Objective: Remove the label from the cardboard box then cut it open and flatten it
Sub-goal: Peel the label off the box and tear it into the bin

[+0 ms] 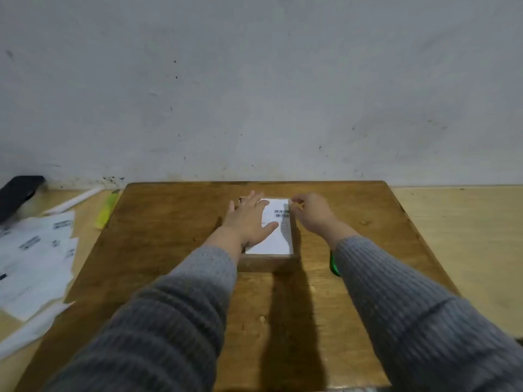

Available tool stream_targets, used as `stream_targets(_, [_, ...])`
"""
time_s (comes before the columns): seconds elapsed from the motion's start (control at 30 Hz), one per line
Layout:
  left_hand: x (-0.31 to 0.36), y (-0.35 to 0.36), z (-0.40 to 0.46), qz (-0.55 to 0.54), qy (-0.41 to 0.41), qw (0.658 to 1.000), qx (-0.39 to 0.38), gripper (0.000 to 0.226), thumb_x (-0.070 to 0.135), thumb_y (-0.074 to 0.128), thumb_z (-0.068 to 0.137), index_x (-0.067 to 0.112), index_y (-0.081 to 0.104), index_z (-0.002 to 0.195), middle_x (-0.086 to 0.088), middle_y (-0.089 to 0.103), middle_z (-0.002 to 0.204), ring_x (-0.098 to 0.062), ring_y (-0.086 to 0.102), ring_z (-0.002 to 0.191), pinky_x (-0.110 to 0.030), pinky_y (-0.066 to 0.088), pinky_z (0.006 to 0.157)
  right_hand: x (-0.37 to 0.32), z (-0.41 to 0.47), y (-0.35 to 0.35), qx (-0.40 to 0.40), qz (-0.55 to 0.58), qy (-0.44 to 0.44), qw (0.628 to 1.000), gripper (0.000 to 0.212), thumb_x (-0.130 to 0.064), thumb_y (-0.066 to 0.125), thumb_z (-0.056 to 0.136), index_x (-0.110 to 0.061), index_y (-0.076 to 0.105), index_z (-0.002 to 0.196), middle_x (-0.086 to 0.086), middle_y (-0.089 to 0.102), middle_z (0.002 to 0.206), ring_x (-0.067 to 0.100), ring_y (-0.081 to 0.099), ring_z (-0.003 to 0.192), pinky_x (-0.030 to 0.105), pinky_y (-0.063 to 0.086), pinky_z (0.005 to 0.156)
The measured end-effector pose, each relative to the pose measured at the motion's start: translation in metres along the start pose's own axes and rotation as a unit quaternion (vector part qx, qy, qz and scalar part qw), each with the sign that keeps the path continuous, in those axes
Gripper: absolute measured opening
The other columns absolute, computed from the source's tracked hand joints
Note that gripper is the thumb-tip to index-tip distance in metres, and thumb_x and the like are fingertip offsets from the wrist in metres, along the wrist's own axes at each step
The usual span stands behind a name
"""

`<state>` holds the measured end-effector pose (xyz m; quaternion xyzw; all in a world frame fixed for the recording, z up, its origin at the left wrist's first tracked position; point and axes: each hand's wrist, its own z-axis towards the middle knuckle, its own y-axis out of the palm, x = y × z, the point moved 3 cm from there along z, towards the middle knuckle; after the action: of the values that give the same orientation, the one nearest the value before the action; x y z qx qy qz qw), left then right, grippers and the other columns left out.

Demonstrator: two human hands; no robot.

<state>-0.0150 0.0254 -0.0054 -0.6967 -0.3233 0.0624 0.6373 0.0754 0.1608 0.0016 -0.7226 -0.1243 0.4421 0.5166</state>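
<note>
A small brown cardboard box [267,263] lies on a wooden board [169,250]. A white label [278,240] with barcodes covers its top. My left hand [249,219] rests flat on the left part of the label, fingers spread, pressing the box down. My right hand [311,212] is at the label's far right corner, with fingertips pinched at its edge. A green object [334,265], partly hidden under my right sleeve, lies on the board to the right of the box.
Several peeled white labels [34,256] lie on the pale table at the left. A yellow-green cutter [106,213] lies by the board's left edge. A black object [17,196] sits at the far left by the wall [254,80].
</note>
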Motion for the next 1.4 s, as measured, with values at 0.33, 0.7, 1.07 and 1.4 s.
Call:
stream_targets(0.33, [-0.011, 0.035, 0.033, 0.070, 0.015, 0.997, 0.021, 0.084, 0.069, 0.016, 0.092, 0.017, -0.004, 0.154, 0.003, -0.013, 0.162, -0.014, -0.018, 0.147, -0.054, -0.011, 0.117, 0.007, 0.033, 0.020, 0.061, 0.039, 0.033, 0.997, 0.023, -0.014, 0.058, 0.092, -0.007, 0.067, 0.112, 0.008, 0.064, 0.116, 0.017, 0.059, 0.097, 0.022, 0.044, 0.082])
stream_targets(0.7, [-0.013, 0.041, 0.036, 0.058, -0.001, 0.997, 0.043, 0.092, 0.076, 0.021, 0.086, 0.019, 0.001, 0.155, 0.004, -0.005, 0.163, -0.012, -0.011, 0.149, -0.052, -0.009, 0.118, 0.005, 0.042, 0.023, 0.079, -0.010, 0.043, 0.996, 0.016, -0.024, 0.058, 0.091, -0.012, 0.067, 0.098, 0.006, 0.059, 0.110, 0.022, 0.054, 0.104, 0.036, 0.049, 0.088])
stream_targets(1.07, [-0.011, 0.036, 0.039, 0.049, -0.013, 0.999, 0.012, 0.101, 0.080, 0.034, 0.081, 0.020, -0.001, 0.155, 0.007, -0.006, 0.163, -0.011, -0.010, 0.148, -0.049, -0.005, 0.120, -0.007, 0.027, 0.029, 0.105, 0.027, 0.015, 0.994, 0.008, -0.019, 0.051, 0.095, -0.018, 0.058, 0.090, 0.001, 0.063, 0.089, 0.016, 0.060, 0.077, 0.028, 0.051, 0.064])
stream_targets(1.4, [-0.034, 0.024, 0.019, 0.058, -0.002, 0.998, 0.012, 0.112, 0.085, 0.031, 0.075, 0.016, -0.009, 0.154, 0.002, -0.017, 0.161, -0.013, -0.015, 0.148, -0.050, -0.005, 0.120, -0.009, 0.027, 0.026, 0.040, 0.100, 0.032, 0.994, 0.024, -0.015, 0.058, 0.091, -0.015, 0.062, 0.115, -0.002, 0.062, 0.084, 0.011, 0.056, 0.072, 0.017, 0.039, 0.055])
